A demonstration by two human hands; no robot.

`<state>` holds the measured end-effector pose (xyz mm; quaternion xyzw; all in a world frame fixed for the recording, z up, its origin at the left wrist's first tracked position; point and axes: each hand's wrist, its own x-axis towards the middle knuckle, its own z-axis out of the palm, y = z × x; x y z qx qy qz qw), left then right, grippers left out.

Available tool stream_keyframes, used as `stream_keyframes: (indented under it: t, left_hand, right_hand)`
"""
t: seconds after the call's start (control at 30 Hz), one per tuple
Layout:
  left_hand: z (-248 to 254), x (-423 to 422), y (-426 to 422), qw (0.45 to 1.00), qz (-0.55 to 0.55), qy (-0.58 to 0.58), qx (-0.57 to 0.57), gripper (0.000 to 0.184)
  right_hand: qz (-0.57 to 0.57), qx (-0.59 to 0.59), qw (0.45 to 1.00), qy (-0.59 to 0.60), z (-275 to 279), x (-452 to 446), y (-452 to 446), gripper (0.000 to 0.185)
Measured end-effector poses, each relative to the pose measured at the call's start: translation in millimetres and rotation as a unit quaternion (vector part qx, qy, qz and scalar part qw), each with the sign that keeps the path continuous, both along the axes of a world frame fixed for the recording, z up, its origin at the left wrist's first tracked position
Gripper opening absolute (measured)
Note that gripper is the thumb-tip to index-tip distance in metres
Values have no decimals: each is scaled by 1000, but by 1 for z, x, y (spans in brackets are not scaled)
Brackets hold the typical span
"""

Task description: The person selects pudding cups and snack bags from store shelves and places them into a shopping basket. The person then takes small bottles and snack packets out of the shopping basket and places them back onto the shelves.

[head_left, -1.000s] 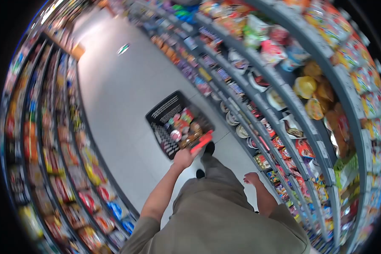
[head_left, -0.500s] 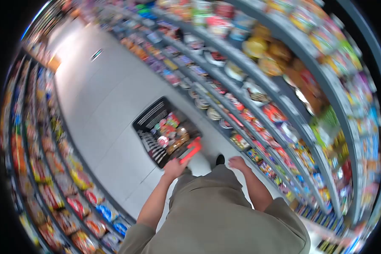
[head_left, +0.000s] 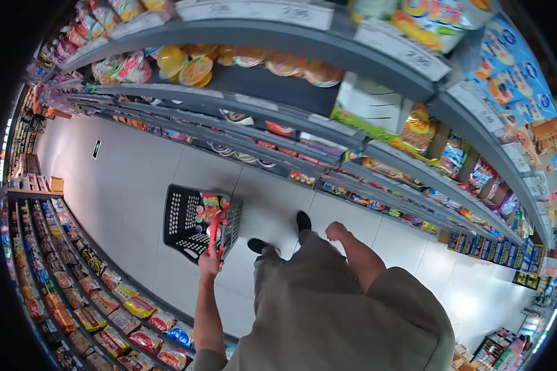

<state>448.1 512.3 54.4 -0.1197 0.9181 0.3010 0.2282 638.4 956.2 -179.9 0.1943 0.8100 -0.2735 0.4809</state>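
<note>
Your left hand is wrapped round the red handle of the black basket, which hangs or sits ahead-left of your shoes; can't tell if it touches the floor. Red packets lie inside, partly behind the handle. Your right hand is out ahead of your right thigh, fingers loosely curled; can't tell how tightly. Bagged food lines the left shelves; yellow cups sit on a right-side shelf.
</note>
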Motion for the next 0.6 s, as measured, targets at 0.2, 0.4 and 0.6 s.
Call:
stream_keyframes:
  t: [0.2,0.4,0.6]
  left_hand:
    - [20,33,63,999,16,-28,24,80]
    - [-40,69,79,998,43,-52,13,89]
    - [-24,130,123,995,-46,32,-80,82]
  right_hand:
    - [167,29,979,110,11,66,65,13]
    - [73,32,992,103,33,99,106,15]
    - [-225,-90,957,159,76,142,77,21]
